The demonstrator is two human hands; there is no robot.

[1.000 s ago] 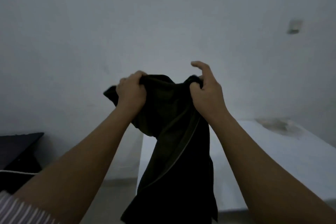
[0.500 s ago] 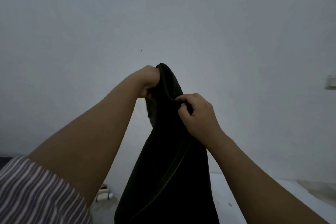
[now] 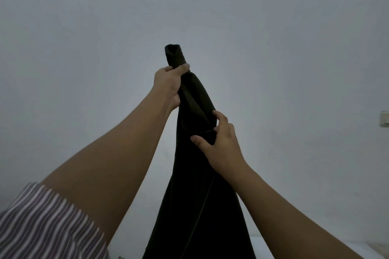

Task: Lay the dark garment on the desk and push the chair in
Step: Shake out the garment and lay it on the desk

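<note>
The dark garment hangs in front of me in one long bunched column, running down out of the bottom of the frame. My left hand is raised high and clenched around it near its top, with a short end sticking up above the fist. My right hand is lower on the right side of the cloth, thumb and fingers spread and pinching a fold. A pale strip of the desk shows at the bottom right behind my right forearm. The chair is out of view.
A plain pale wall fills almost the whole view. A small wall switch or socket sits at the right edge. My striped sleeve covers the bottom left corner.
My left hand has lifted the garment's top higher, and my right hand has slid down the cloth with its fingers spread. My view has tilted up, so most of the desk has dropped out of sight.
</note>
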